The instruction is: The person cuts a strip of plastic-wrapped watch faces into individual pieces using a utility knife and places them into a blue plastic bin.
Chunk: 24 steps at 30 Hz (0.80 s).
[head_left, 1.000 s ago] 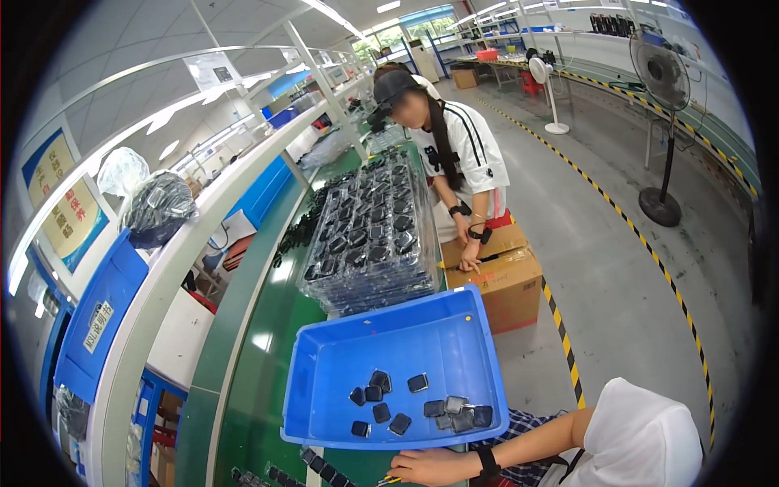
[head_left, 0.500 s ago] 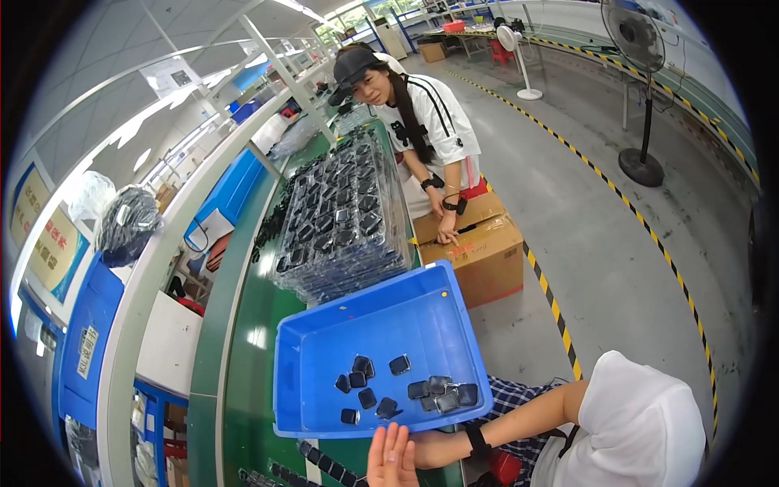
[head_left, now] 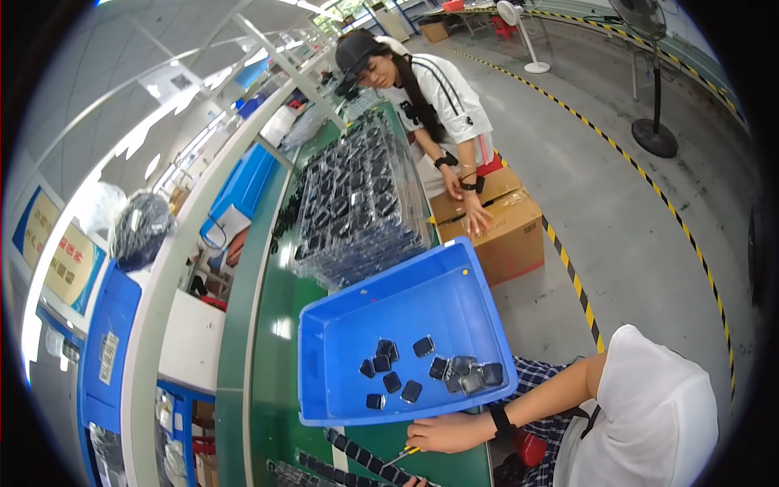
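Overlooking remotely a green worktop [head_left: 280, 377] bearing a blue rectangular plastic tub [head_left: 410, 312] and a black segmented strip [head_left: 355, 454], I see my right hand [head_left: 451, 432], my cropped left hand [head_left: 416, 482], whose grip I cannot tell, and, pinched in the right, a slim yellow-handled tool [head_left: 412, 449].

Right arm [head_left: 556, 399] bent, right hand [head_left: 451, 433] knuckles up, fingers [head_left: 419, 432] curled in, left hand [head_left: 416, 482] mostly cut off

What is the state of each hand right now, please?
Left hand: mostly out of view, cannot be told.
Right hand: closed, holding the yellow tool.
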### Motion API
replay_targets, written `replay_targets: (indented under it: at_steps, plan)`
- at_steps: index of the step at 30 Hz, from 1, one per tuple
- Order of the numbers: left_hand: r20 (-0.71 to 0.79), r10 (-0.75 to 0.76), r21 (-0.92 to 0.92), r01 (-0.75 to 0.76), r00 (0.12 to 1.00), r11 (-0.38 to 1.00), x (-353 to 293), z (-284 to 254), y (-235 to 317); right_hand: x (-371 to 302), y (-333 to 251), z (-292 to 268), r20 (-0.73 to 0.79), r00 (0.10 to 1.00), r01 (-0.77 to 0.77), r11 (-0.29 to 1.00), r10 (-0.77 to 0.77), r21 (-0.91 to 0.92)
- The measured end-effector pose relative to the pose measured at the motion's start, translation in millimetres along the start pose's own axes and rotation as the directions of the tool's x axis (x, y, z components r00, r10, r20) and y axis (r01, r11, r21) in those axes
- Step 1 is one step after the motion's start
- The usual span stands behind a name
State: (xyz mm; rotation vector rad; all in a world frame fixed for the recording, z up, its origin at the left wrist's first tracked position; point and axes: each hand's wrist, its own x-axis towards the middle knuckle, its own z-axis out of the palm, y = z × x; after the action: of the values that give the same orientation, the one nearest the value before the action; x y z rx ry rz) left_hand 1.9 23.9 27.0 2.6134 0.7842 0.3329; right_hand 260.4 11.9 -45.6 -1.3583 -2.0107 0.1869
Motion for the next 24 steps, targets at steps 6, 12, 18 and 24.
replay_targets:
  at_steps: [6, 12, 18, 24]
  plan:
    - [-0.204, 0.008, -0.034, -0.015, 0.979, 0.999, -5, 4, 8, 3, -6, -5, 0.018, 0.997, -0.072, 0.994, 0.071, 0.086]
    - [-0.402, -0.080, -0.117, 0.035, 0.912, 0.992, 6, 14, -1, 8, -8, -30, -0.014, 0.998, -0.057, 0.994, 0.058, 0.094]
    - [-0.518, -0.139, -0.059, 0.126, 0.844, 0.990, 6, 13, -3, 13, -19, -37, 0.053, 0.993, 0.110, 0.994, -0.109, -0.003]
    - [-0.534, -0.167, -0.147, 0.103, 0.829, 0.984, 15, 22, -12, 9, -21, -39, 0.129, 0.984, 0.116, 0.993, -0.120, 0.037]
